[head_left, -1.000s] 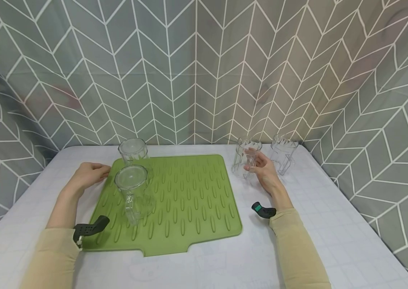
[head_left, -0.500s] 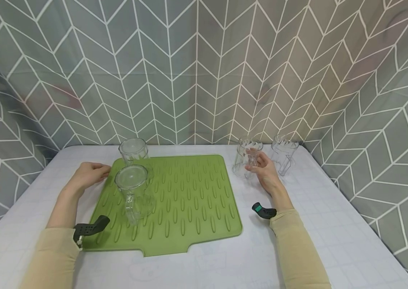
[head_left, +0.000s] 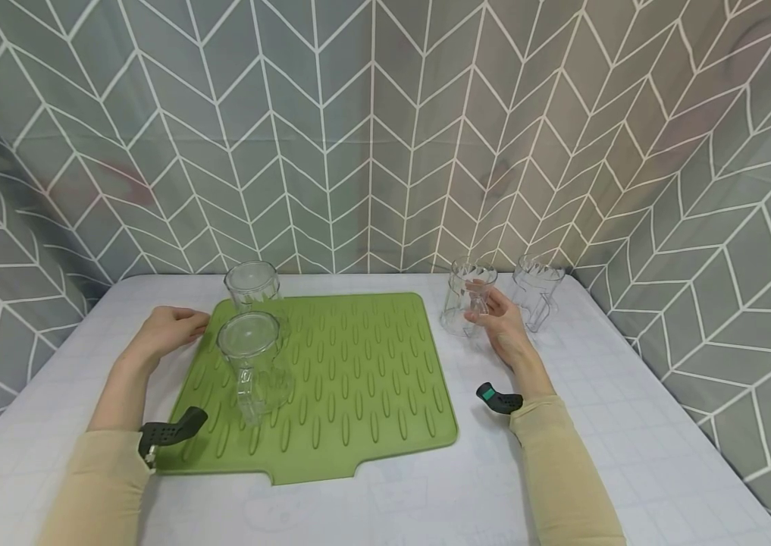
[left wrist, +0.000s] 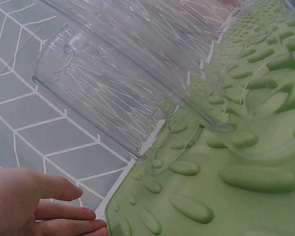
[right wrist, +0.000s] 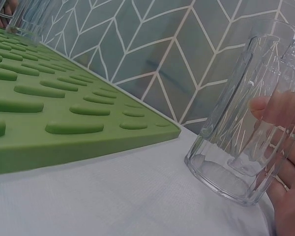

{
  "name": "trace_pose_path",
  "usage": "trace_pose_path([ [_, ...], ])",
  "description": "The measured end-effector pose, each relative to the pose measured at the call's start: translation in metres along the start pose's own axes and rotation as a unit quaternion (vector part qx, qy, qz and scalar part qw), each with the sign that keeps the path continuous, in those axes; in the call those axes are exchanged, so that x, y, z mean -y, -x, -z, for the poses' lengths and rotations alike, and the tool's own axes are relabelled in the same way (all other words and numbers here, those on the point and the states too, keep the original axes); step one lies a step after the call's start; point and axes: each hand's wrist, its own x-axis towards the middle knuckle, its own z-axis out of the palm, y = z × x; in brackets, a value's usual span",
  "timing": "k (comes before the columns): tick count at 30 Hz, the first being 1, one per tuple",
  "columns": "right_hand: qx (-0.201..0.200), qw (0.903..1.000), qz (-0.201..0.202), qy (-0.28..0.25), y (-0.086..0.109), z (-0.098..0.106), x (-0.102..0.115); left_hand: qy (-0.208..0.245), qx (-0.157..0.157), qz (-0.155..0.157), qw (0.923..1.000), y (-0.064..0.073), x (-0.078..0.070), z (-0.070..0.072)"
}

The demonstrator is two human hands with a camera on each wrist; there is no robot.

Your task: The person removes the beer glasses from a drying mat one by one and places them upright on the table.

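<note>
My right hand point(head_left: 506, 327) holds a clear glass mug point(head_left: 456, 303) by its handle side, on the white table just right of the green ridged mat point(head_left: 358, 371). In the right wrist view, the mug point(right wrist: 214, 157) stands with its base on the table; the thumb lies across the handle side, the other fingers show through the glass. My left hand point(head_left: 170, 331) rests at the mat's left edge, fingers extended and holding nothing. Beside it on the mat stand two glass mugs, one at the back point(head_left: 252, 282) and one nearer point(head_left: 249, 337) with its handle toward me.
Another clear glass mug point(head_left: 537, 292) stands at the back right of the table, right of my right hand. A grey curtain point(head_left: 371, 136) with white chevron lines hangs behind the table and along both sides. The mat has a tab point(head_left: 313, 472) at its front edge.
</note>
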Motion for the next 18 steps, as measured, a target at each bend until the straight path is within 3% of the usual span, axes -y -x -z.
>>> trace_pose_path([
  [18,-0.005,0.9998,0.002,0.020,0.0010,-0.0004,0.0011,0.001,0.000,0.003,1.0000,0.0010,-0.0016,0.0000],
])
